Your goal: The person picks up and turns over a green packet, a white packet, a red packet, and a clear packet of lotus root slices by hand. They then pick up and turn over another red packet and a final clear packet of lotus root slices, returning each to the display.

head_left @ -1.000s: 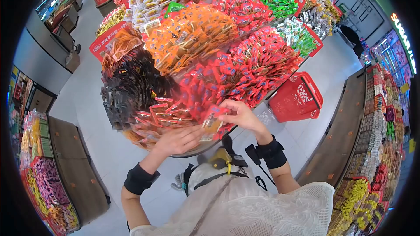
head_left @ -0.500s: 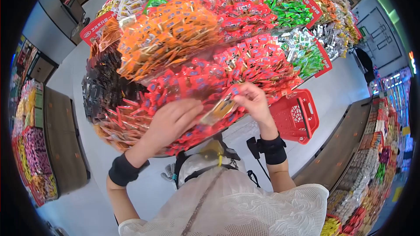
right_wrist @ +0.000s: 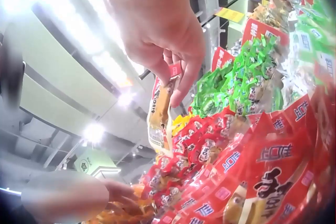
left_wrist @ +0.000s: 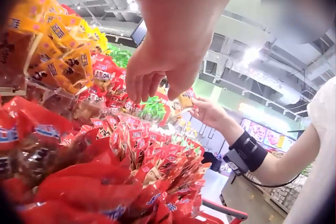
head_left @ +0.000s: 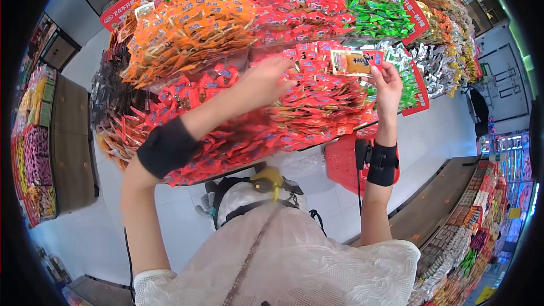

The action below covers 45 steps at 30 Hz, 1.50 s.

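Observation:
My right hand (head_left: 387,88) pinches a small snack packet (head_left: 352,62) by its red end, between thumb and fingers. Through the packet's clear window a brown filling shows, with dark lettering on it; in the right wrist view the packet (right_wrist: 159,112) hangs down from the fingertips. To the left, my left hand (head_left: 263,84) hovers over the heap of red snack packets (head_left: 226,130). Its fingers bend loosely downward in the left wrist view, with nothing held in the hand (left_wrist: 163,69).
Orange packets (head_left: 187,28) and green packets (head_left: 374,14) fill neighbouring sections of the display. A red shopping basket (head_left: 340,167) stands on the floor beside it, partly behind my right forearm. Shelves of wrapped goods (head_left: 453,238) line the right side.
My right hand has carried the packet forward and right, away from my left hand, and its front now faces up. The left hand has reached forward over the red packets. The head view has shifted.

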Tool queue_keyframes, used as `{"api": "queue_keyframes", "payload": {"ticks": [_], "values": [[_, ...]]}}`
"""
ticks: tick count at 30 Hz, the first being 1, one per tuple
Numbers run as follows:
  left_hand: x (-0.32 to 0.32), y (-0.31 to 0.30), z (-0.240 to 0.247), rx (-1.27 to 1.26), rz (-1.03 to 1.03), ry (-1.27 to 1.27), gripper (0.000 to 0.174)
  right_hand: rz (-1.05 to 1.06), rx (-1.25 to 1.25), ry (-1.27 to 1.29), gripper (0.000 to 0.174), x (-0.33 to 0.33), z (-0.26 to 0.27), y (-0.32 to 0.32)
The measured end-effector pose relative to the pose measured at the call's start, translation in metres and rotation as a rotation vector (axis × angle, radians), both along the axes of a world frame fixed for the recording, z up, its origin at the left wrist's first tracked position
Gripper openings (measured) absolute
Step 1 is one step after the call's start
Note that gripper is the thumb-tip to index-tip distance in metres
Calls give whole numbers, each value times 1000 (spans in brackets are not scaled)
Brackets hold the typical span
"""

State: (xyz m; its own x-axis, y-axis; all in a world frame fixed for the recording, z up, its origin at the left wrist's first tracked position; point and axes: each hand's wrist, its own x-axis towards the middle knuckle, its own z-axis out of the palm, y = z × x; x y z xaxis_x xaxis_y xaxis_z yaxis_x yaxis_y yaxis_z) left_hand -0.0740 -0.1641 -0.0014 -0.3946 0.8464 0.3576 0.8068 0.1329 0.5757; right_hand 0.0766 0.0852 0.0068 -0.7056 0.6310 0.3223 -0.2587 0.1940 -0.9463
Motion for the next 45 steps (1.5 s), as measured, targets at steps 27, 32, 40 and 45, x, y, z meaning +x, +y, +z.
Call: {"api": "queue_keyframes", "payload": {"ticks": [27, 32, 40, 45], "values": [[-3, 70, -64, -74, -99, -241, 27, 443, 765, -515, 19, -73, -1, 26], [-1, 69, -57, -166, -85, -161, 23, 502, 841, -620, 14, -81, -15, 18], [-3, 70, -60, -130, -74, -145, 23, 568, 843, -609, 10, -88, -30, 16], [-2, 70, -65, -72, -44, -246, 24, 570, 761, -640, 10, -85, -29, 16]]}}
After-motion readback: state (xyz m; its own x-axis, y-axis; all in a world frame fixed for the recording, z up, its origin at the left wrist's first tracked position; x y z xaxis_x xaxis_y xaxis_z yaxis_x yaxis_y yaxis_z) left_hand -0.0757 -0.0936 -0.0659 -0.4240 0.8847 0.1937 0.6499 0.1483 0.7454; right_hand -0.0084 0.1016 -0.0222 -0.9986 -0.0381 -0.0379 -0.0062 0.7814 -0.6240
